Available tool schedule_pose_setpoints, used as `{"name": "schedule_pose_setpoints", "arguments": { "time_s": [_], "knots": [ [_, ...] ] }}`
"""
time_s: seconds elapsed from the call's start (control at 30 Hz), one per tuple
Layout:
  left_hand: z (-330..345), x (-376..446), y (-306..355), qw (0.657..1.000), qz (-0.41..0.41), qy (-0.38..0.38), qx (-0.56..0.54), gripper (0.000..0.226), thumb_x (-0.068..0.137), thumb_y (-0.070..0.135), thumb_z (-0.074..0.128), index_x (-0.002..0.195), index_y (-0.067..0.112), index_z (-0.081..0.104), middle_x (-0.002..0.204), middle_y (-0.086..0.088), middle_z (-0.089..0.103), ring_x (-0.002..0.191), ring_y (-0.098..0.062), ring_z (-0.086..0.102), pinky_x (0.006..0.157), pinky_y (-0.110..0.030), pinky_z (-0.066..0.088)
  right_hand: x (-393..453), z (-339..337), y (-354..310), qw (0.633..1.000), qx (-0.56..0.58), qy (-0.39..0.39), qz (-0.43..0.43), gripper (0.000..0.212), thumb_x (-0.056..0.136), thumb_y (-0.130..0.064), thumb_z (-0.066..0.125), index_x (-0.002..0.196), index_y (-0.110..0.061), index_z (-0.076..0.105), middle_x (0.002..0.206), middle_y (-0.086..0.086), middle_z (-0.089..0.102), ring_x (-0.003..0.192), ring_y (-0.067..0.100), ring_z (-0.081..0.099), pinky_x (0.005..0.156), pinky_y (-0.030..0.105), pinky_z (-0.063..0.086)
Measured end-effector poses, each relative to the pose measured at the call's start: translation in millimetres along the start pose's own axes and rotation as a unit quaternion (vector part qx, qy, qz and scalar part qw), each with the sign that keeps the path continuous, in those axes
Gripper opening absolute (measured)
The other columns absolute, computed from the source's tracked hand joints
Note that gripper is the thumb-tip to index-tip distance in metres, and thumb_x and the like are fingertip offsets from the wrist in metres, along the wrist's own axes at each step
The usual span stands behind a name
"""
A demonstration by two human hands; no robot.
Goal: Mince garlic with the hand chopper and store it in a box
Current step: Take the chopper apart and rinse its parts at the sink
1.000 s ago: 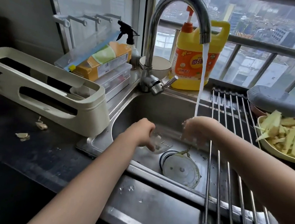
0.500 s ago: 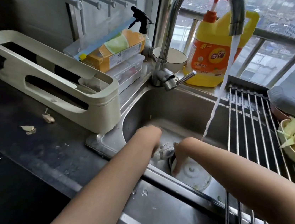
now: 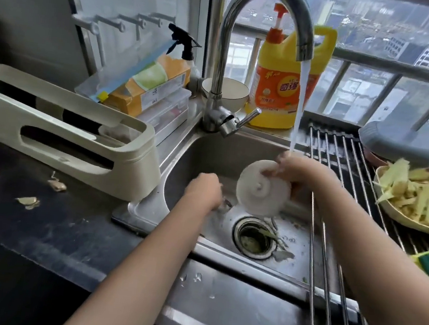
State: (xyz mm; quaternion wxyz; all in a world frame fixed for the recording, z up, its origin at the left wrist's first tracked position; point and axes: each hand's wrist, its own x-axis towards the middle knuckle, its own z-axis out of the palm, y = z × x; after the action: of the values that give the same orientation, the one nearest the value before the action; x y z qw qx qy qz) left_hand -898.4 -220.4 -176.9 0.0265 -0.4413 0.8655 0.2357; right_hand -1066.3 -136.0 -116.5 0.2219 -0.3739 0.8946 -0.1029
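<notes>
Rinsing now, not fishing about by the drain (image 3: 254,239): lid (image 3: 264,186) lifted off the sink (image 3: 300,270) floor since a moment ago, so cleanup of the chopper looks underway. Nearer, left hand (image 3: 202,190) curled low over a small clear piece (image 3: 225,204), grasp itself hidden. Farther, right hand (image 3: 295,169) pinching the lid's upper rim, tilted, lid hanging below the fingers under the tap (image 3: 304,47) stream.

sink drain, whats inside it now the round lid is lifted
The open sink drain holds greenish scraps, and a few more lie on the sink floor beside it. Deeper down is too dark to see. The right hand holds the white round lid above it.
</notes>
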Motion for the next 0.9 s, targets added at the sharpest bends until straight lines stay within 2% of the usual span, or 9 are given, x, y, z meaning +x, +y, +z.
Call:
{"name": "schedule_pose_setpoints", "arguments": {
  "time_s": [0.07, 0.13, 0.23, 0.33, 0.47, 0.53, 0.67, 0.8, 0.9],
  "knots": [
    [-3, 1, 8, 0.991, -0.031, -0.011, -0.129, 0.044, 0.103, 0.032, 0.032, 0.117, -0.002, 0.057, 0.124, -0.021, 0.057, 0.112, -0.038, 0.055, 0.085, -0.035, 0.042, -1, -8, 2, 0.992, 0.088, 0.089, -0.029, 0.049, 0.089, -0.045, 0.058, 0.112, -0.002, 0.057, 0.087, 0.010, 0.062, 0.067, 0.019, 0.064, 0.054, 0.030, 0.050],
    [-5, 3, 17, 0.947, -0.038, -0.051, -0.315, 0.055, 0.104, 0.040, 0.024, 0.107, -0.003, 0.059, 0.115, -0.023, 0.059, 0.100, -0.036, 0.058, 0.088, -0.038, 0.043, -4, -13, -2, 0.970, 0.144, 0.179, -0.075, 0.047, 0.093, -0.045, 0.051, 0.115, -0.004, 0.057, 0.102, 0.011, 0.062, 0.084, 0.022, 0.058, 0.066, 0.032, 0.045],
    [-18, 0, 35, 0.754, -0.042, -0.164, -0.634, 0.063, 0.099, 0.057, 0.016, 0.108, 0.009, 0.055, 0.107, -0.016, 0.059, 0.098, -0.032, 0.059, 0.087, -0.047, 0.046, -10, -9, -3, 0.943, 0.199, 0.255, -0.081, 0.047, 0.096, -0.044, 0.044, 0.114, -0.003, 0.058, 0.110, 0.016, 0.060, 0.092, 0.027, 0.054, 0.073, 0.036, 0.043],
    [-25, 1, 53, 0.661, -0.024, -0.187, -0.726, 0.064, 0.094, 0.067, 0.025, 0.132, 0.020, 0.047, 0.131, -0.012, 0.052, 0.119, -0.039, 0.051, 0.079, -0.052, 0.050, -16, 4, 6, 0.911, 0.287, 0.287, -0.074, 0.044, 0.101, -0.037, 0.036, 0.117, -0.001, 0.055, 0.111, 0.019, 0.058, 0.098, 0.029, 0.053, 0.077, 0.034, 0.039],
    [-9, 3, 79, 0.667, 0.002, -0.110, -0.737, 0.049, 0.096, 0.056, 0.037, 0.131, 0.022, 0.040, 0.133, -0.022, 0.050, 0.110, -0.044, 0.055, 0.053, -0.039, 0.054, -23, 12, 12, 0.826, 0.443, 0.336, -0.090, 0.049, 0.089, -0.054, 0.035, 0.093, -0.008, 0.051, 0.077, 0.000, 0.051, 0.068, 0.013, 0.050, 0.060, 0.025, 0.035],
    [-1, 1, 84, 0.657, 0.004, -0.096, -0.748, 0.041, 0.099, 0.046, 0.038, 0.129, 0.017, 0.039, 0.126, -0.023, 0.051, 0.099, -0.042, 0.057, 0.045, -0.035, 0.054, -22, 14, 14, 0.820, 0.442, 0.353, -0.091, 0.043, 0.091, -0.052, 0.041, 0.090, -0.010, 0.049, 0.073, -0.003, 0.051, 0.067, 0.012, 0.050, 0.056, 0.023, 0.036],
    [5, 8, 76, 0.708, 0.017, -0.053, -0.704, 0.038, 0.099, 0.028, 0.049, 0.133, 0.013, 0.042, 0.100, -0.009, 0.058, 0.092, -0.030, 0.060, 0.077, -0.049, 0.054, -15, 21, 17, 0.817, 0.451, 0.348, -0.095, 0.026, 0.091, -0.047, 0.055, 0.096, -0.021, 0.056, 0.096, 0.006, 0.063, 0.084, 0.021, 0.060, 0.067, 0.031, 0.050],
    [2, 4, 71, 0.658, 0.009, -0.105, -0.745, 0.048, 0.090, -0.001, 0.057, 0.130, 0.017, 0.038, 0.109, -0.012, 0.054, 0.090, -0.030, 0.057, 0.063, -0.045, 0.055, -14, 22, 16, 0.823, 0.418, 0.368, -0.115, 0.027, 0.090, -0.041, 0.058, 0.085, -0.015, 0.055, 0.079, 0.000, 0.057, 0.074, 0.019, 0.055, 0.062, 0.032, 0.047],
    [4, 2, 68, 0.616, -0.022, -0.108, -0.780, 0.062, 0.081, -0.003, 0.066, 0.134, 0.014, 0.039, 0.115, -0.018, 0.056, 0.091, -0.032, 0.060, 0.055, -0.042, 0.059, -17, 24, 11, 0.862, 0.323, 0.365, -0.142, 0.030, 0.087, -0.040, 0.062, 0.078, -0.016, 0.046, 0.072, -0.005, 0.051, 0.066, 0.014, 0.049, 0.058, 0.026, 0.039]
  ]
}}
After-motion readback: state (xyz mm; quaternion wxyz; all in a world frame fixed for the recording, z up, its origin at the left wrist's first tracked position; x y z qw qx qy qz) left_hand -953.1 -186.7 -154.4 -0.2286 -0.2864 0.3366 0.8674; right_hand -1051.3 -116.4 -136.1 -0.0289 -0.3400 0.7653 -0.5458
